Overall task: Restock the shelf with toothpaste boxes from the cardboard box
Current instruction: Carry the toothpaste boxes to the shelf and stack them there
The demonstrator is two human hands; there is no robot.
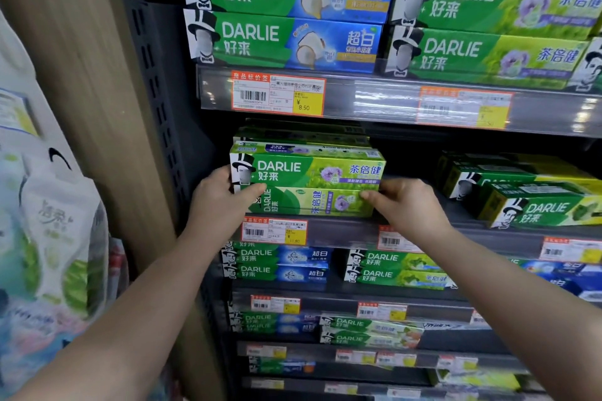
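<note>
Two bare forearms reach up from the lower edge toward the second shelf [342,231] from the top, one of at least six dark metal shelves with clear plastic price rails. The left hand [218,195] is curled partly shut, thumb lying across the front left end of the lower box [312,203], fingers hidden behind the stack's end. The right hand [404,202] is loosely curled, fingertips pressed to that box's right end. The lower box, glossy green card, lies with its print turned sideways; the upper box [309,171] rests directly on it, print upright. More boxes of the same kind sit behind them, number unclear. To the right on this shelf lie about three darker green boxes [534,202], askew. Orange-and-yellow price tags [275,231] line the rails. Above, on the top shelf [358,98], four long boxes show in two stacks of two: green-and-blue left, green right. Soft plastic bags [55,221] hang at far left beside a wood-grain panel [81,75].
</note>
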